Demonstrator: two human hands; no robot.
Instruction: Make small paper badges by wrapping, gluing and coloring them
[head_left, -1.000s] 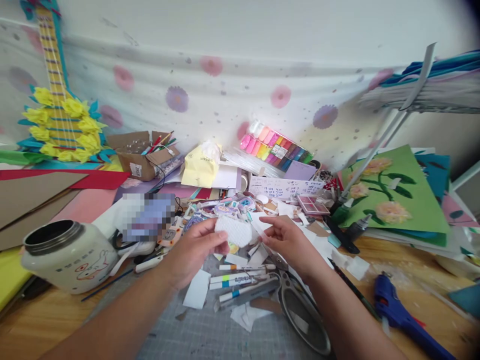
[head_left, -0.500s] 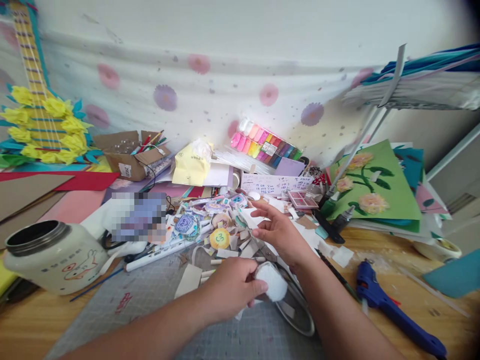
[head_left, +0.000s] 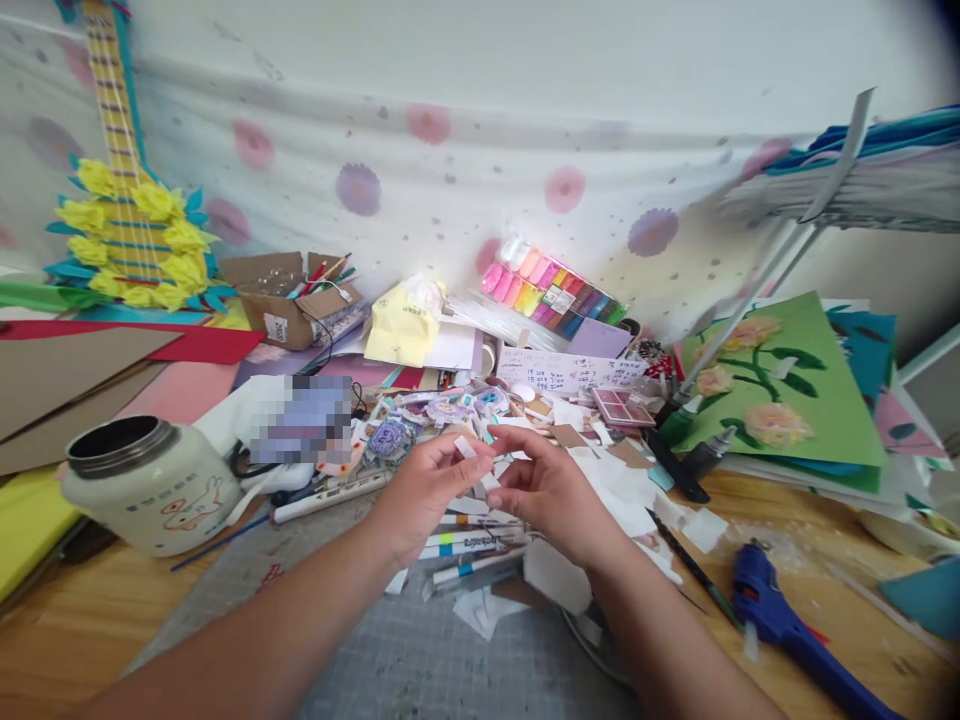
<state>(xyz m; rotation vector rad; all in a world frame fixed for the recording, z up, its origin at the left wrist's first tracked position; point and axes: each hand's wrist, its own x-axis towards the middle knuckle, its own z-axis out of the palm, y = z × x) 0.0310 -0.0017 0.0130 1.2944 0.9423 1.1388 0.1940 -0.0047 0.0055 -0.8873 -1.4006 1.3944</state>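
Observation:
My left hand (head_left: 439,485) is closed, with a narrow white paper strip (head_left: 471,455) pinched between thumb and fingers above the middle of the work area. Close against it, my right hand (head_left: 547,485) has its thumb and index finger apart, their tips near the strip's lower end. Whether they touch the strip I cannot tell. A white rounded piece (head_left: 555,575) lies on the mat beneath my right wrist. Below my hands are several white markers (head_left: 469,545) and torn paper scraps (head_left: 487,610).
A grey cutting mat (head_left: 360,650) covers the table's front. At left stands an open cream jar (head_left: 161,500); at right lies a blue glue gun (head_left: 780,615). Behind are paper flower cutouts (head_left: 390,438), a clay set (head_left: 555,290), a cardboard box (head_left: 277,315) and green flower artwork (head_left: 780,390).
My left hand has let go of the white rounded piece and moved up and forward, and now holds a paper strip. Both hands have come together. The view has shifted slightly left.

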